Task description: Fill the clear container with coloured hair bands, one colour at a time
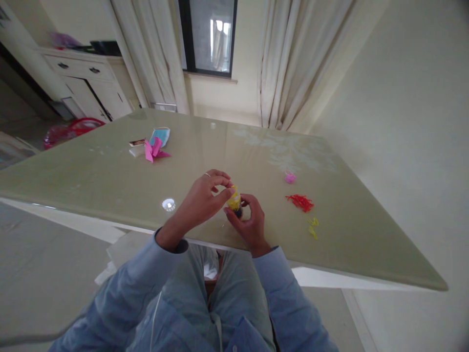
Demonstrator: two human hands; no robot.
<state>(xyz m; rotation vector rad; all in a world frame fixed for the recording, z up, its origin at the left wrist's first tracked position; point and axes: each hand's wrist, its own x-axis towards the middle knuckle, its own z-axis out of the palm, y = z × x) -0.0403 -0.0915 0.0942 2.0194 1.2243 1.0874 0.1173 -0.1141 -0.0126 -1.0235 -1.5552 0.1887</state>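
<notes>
Near the table's front edge, a small clear jar (235, 202) stands between my hands, yellow bits in its upper part and something dark at the bottom. My right hand (251, 221) grips it from the right, thumb in front and fingers behind. From the left, my left hand (207, 198) reaches over the jar's top with thumb and fingers drawn together at the rim; what they pinch is too small to name. On the right lie a few yellow strands (312, 228), a heap of thin red strands (300, 202) and a small pink bundle (289, 177).
The glossy greenish table (110, 181) stretches out to both sides. At its far left are a blue face mask (161, 136), a folded pink paper piece (154, 149) and a small flat item (137, 142). A round shiny disc (168, 204) shows left of my left hand.
</notes>
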